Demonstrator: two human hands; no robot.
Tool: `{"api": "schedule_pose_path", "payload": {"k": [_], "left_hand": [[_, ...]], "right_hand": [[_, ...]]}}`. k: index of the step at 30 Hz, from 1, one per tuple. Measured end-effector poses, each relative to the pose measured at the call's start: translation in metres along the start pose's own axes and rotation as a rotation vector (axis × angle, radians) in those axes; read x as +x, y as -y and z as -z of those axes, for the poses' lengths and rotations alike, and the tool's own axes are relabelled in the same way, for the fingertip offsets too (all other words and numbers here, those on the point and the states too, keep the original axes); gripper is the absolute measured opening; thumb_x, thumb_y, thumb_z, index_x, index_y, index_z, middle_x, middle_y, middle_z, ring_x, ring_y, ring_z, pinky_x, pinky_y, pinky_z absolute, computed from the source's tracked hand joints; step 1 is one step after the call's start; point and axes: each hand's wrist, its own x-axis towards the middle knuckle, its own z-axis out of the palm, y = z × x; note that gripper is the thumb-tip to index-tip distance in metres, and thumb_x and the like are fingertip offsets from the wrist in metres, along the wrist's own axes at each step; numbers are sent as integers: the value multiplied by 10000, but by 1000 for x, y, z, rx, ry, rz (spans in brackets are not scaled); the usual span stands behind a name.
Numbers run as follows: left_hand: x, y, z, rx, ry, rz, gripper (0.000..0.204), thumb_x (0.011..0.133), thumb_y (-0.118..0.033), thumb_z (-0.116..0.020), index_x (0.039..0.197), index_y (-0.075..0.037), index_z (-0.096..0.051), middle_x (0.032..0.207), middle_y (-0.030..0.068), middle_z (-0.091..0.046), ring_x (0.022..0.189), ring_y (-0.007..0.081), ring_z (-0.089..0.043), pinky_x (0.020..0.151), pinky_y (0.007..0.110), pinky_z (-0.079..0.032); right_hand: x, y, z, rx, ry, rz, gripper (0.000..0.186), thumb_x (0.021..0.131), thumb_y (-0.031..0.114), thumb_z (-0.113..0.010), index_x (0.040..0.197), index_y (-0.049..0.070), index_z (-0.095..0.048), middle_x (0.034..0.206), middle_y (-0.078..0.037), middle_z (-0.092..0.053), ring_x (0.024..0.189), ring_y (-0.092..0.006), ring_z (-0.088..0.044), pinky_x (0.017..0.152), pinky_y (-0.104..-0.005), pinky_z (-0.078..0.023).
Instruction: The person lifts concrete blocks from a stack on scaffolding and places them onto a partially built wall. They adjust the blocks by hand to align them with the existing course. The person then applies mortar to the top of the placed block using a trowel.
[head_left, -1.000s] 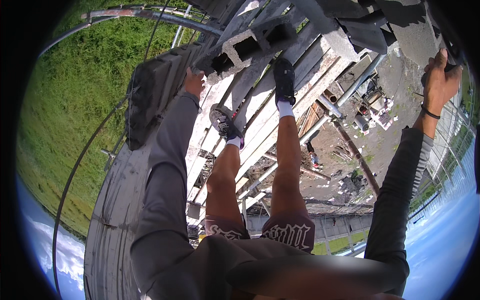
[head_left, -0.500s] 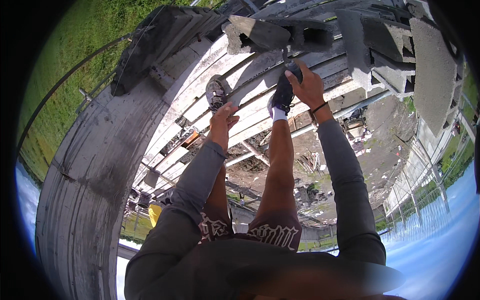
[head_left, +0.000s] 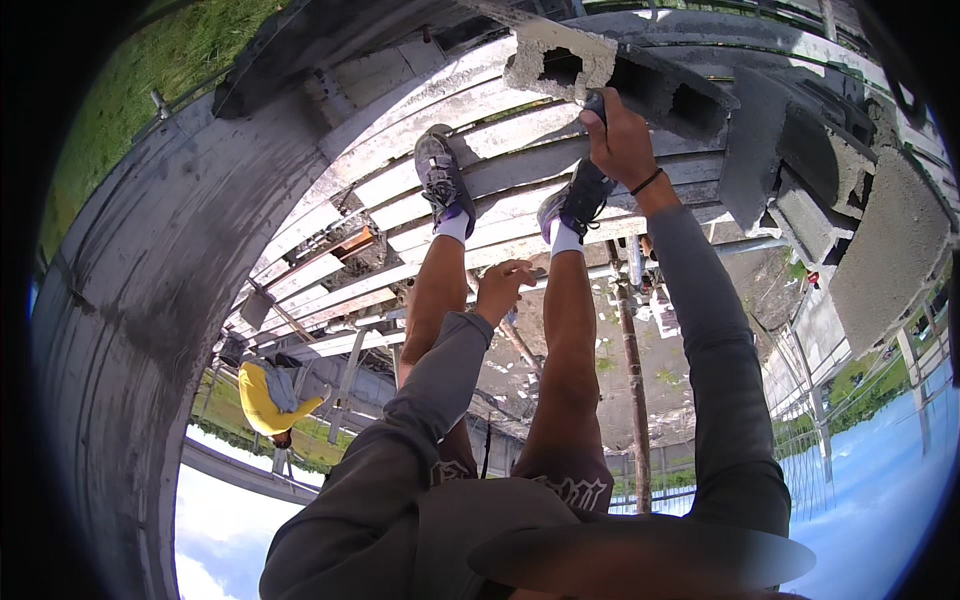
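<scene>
Clamps right hand (head_left: 625, 150) around a dark handle (head_left: 596, 104) near a hollow concrete block (head_left: 597, 66), holding left hand (head_left: 502, 291) loosely uncurled between the legs (head_left: 571, 345).

Two hands (head_left: 505, 288) (head_left: 624, 145) and two shoes (head_left: 440, 175) (head_left: 585, 193) are showing.
One black wristband (head_left: 648, 182), one dark handle (head_left: 596, 103) and one yellow top (head_left: 259, 398) are appearing; grey blocks (head_left: 755, 150) are overlapping beyond counting.

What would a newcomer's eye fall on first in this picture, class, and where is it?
Probably the pale planks under the shoes, upper centre, with ground visible beyond their edge. Next, the right hand, gripping a dark handle near a hollow concrete block. At lower left, a person in a yellow top appears upside down.
</scene>
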Motion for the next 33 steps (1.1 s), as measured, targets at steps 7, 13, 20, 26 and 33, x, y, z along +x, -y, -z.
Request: {"api": "schedule_pose_path", "payload": {"k": [7, 13, 20, 26, 33], "left_hand": [[-1, 7, -7, -40, 31, 5, 314, 1006, -267, -575, 1233, -88, -698, 911, 31, -761, 855, 91, -663, 698, 282, -519], [-2, 3, -10, -49, 69, -15, 303, 1008, -279, -555, 1199, -98, -706, 886, 27, -755, 812, 93, -660, 677, 279, -535], [-1, 1, -6, -48, 66, -5, 298, 1014, -270, -572, 1213, -94, -707, 898, 17, -756, 844, 81, -646, 702, 296, -511], [0, -3, -6, -53, 82, -26, 290, 1004, -272, -587, 1205, -106, -714, 880, 12, -759, 845, 85, -659, 711, 305, -531], [-1, -6, -6, -51, 72, -15, 297, 1008, -282, -586, 1205, -96, -709, 872, 14, -757, 872, 100, -675, 719, 306, -536]], "right_hand": [[9, -19, -10, -141, 53, -9, 413, 1010, 386, -577, 1179, 11, -538, 697, -236, -654, 690, -459, -663, 585, -532, -524], [18, -7, -8, -254, 121, -54, 392, 1001, 370, -596, 1169, 20, -547, 709, -217, -665, 676, -441, -663, 570, -520, -517], [17, -2, -16, -281, 82, 24, 342, 977, 331, -630, 1134, 38, -551, 792, -197, -701, 670, -398, -684, 549, -481, -529], [5, 0, -23, -203, -69, 319, 313, 955, 359, -655, 1062, 83, -554, 809, -98, -633, 702, -318, -691, 542, -403, -553], [-4, -1, -31, -334, 33, 161, 276, 969, 343, -636, 1035, 95, -536, 815, -101, -651, 665, -312, -691, 516, -428, -543]]}}
